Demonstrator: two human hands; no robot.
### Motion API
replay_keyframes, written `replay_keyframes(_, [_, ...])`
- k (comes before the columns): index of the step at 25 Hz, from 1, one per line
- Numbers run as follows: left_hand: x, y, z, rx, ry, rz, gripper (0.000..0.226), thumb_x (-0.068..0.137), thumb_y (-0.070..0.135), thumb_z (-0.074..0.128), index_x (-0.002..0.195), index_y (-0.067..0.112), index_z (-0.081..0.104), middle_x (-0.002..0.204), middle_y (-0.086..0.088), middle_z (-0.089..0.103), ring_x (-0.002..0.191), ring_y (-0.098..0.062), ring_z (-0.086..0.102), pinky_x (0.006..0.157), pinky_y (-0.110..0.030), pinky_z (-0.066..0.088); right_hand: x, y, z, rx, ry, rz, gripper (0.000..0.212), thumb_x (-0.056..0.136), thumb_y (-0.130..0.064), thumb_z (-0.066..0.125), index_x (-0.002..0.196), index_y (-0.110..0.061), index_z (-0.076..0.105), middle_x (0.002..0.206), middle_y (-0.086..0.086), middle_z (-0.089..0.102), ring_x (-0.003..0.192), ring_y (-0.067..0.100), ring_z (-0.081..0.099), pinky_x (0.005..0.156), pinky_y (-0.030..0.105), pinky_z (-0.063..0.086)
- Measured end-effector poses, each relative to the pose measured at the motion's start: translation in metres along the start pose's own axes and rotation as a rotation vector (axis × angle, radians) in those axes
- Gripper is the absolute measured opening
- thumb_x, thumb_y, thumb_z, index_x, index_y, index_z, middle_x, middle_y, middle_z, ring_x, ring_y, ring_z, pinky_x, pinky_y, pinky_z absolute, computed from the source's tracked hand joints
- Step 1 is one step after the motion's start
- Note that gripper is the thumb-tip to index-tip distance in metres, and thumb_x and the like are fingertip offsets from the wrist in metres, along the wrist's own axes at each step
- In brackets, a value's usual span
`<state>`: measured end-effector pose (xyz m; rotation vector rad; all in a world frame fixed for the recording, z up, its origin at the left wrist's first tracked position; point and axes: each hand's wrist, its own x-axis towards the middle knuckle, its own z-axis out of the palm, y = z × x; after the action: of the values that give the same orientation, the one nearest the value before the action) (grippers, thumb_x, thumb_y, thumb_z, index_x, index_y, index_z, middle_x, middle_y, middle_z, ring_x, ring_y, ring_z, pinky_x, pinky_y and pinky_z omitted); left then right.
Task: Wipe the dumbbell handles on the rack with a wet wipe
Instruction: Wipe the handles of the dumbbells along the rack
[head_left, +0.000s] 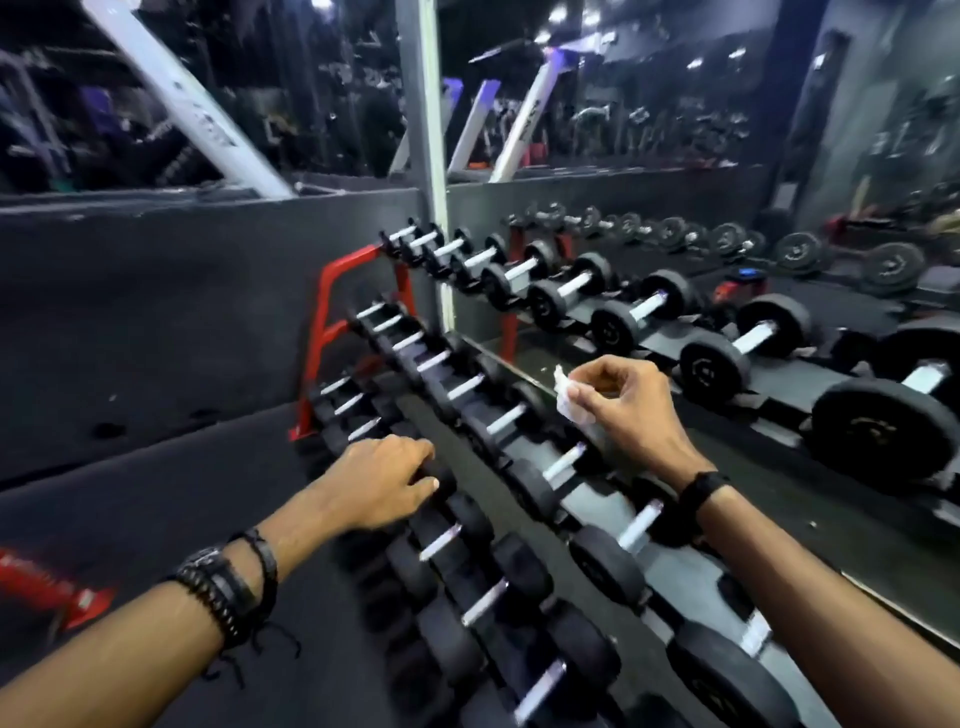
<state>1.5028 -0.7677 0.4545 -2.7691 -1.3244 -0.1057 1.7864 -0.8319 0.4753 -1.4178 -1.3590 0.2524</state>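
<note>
Right hand (623, 410) pinched a crumpled white wet wipe (571, 400) in curled fingers above the red-framed rack (332, 306) of black dumbbells with silver handles (563, 462); left hand (384, 478) rested, fingers bent, on a dumbbell head.

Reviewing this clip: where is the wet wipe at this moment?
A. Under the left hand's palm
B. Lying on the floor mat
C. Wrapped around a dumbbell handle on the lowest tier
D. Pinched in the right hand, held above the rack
D: the white wet wipe is pinched in the right hand, raised above the rack and off any handle, while the left hand rests on a dumbbell head.
</note>
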Motion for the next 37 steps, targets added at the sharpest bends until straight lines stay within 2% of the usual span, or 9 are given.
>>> replay_keyframes(3, [0.074, -0.002, -0.009, -0.090, 0.109, 0.080, 0.037, 0.096, 0.045, 0.048, 0.123, 0.022, 0.056, 0.120, 0.001, 0.065, 0.113, -0.024, 0.060, 0.089, -0.038, 0.048, 0.043, 0.032, -0.023, -0.009, 0.141, 0.060, 0.006, 0.081, -0.020, 0.075, 0.084, -0.016, 0.073, 0.080, -0.002, 0.074, 0.073, 0.008, 0.065, 0.071, 0.025, 0.051])
replay_keyframes(9, [0.190, 0.039, 0.030, -0.165, 0.062, 0.337, 0.041, 0.096, 0.045, 0.044, 0.128, 0.020, 0.053, 0.124, 0.001, 0.063, 0.116, -0.021, 0.057, 0.093, -0.035, 0.043, 0.065, 0.086, -0.071, -0.178, 0.292, 0.188, 0.004, 0.081, -0.014, 0.075, 0.084, -0.017, 0.073, 0.076, -0.006, 0.071, 0.068, 0.002, 0.061, 0.067, 0.018, 0.047])
replay_keyframes(12, [0.254, 0.057, 0.045, -0.192, 0.103, 0.436, 0.050, 0.091, 0.049, 0.036, 0.128, 0.020, 0.053, 0.125, 0.003, 0.062, 0.117, -0.020, 0.056, 0.094, -0.036, 0.040, 0.076, 0.108, -0.095, -0.277, 0.401, 0.222, 0.005, 0.080, -0.019, 0.076, 0.081, -0.023, 0.073, 0.077, -0.006, 0.071, 0.071, 0.005, 0.063, 0.065, 0.018, 0.049])
replay_keyframes(18, [0.407, 0.067, 0.057, -0.242, 0.189, 0.653, 0.075, 0.077, 0.061, 0.016, 0.126, 0.020, 0.056, 0.123, 0.002, 0.062, 0.119, -0.020, 0.055, 0.099, -0.039, 0.040, 0.123, 0.144, -0.100, -0.359, 0.587, 0.273, 0.008, 0.078, -0.013, 0.078, 0.076, -0.020, 0.074, 0.075, 0.000, 0.073, 0.066, 0.003, 0.061, 0.067, 0.018, 0.049])
replay_keyframes(21, [0.474, 0.067, 0.058, -0.328, 0.200, 0.636, 0.063, 0.081, 0.056, 0.030, 0.119, 0.017, 0.061, 0.115, -0.003, 0.066, 0.109, -0.025, 0.060, 0.093, -0.042, 0.045, 0.149, 0.159, -0.099, -0.341, 0.651, 0.372, 0.006, 0.077, -0.015, 0.079, 0.075, -0.018, 0.074, 0.074, 0.003, 0.073, 0.066, 0.008, 0.063, 0.066, 0.024, 0.050])
replay_keyframes(24, [0.532, 0.075, 0.058, -0.393, 0.221, 0.635, 0.044, 0.088, 0.045, 0.046, 0.112, 0.012, 0.064, 0.107, -0.008, 0.067, 0.100, -0.029, 0.062, 0.089, -0.043, 0.046, 0.162, 0.170, -0.098, -0.392, 0.784, 0.431, 0.004, 0.078, -0.017, 0.078, 0.078, -0.016, 0.074, 0.071, 0.000, 0.073, 0.061, 0.007, 0.062, 0.056, 0.017, 0.046])
replay_keyframes(27, [0.570, 0.090, 0.058, -0.491, 0.264, 0.600, 0.033, 0.091, 0.036, 0.059, 0.110, 0.010, 0.065, 0.102, -0.011, 0.067, 0.099, -0.032, 0.060, 0.087, -0.044, 0.042, 0.167, 0.177, -0.094, -0.481, 0.821, 0.508, 0.006, 0.078, -0.015, 0.078, 0.075, -0.016, 0.073, 0.070, -0.001, 0.073, 0.062, 0.007, 0.063, 0.060, 0.019, 0.048])
replay_keyframes(31, [0.615, 0.117, 0.070, -0.473, 0.270, 0.661, 0.036, 0.090, 0.038, 0.058, 0.110, 0.010, 0.064, 0.104, -0.011, 0.064, 0.100, -0.031, 0.057, 0.086, -0.044, 0.041, 0.184, 0.177, -0.096, -0.623, 0.813, 0.529, 0.010, 0.078, -0.013, 0.078, 0.073, -0.018, 0.072, 0.066, -0.004, 0.070, 0.059, 0.004, 0.061, 0.060, 0.017, 0.047])
replay_keyframes(37, [0.659, 0.152, 0.085, -0.391, 0.212, 0.735, 0.038, 0.090, 0.044, 0.049, 0.103, 0.012, 0.064, 0.111, -0.011, 0.063, 0.102, -0.029, 0.055, 0.087, -0.044, 0.041, 0.208, 0.196, -0.102, -0.627, 0.815, 0.548, 0.008, 0.077, -0.012, 0.078, 0.075, -0.017, 0.072, 0.071, 0.000, 0.072, 0.064, 0.007, 0.063, 0.066, 0.024, 0.051])
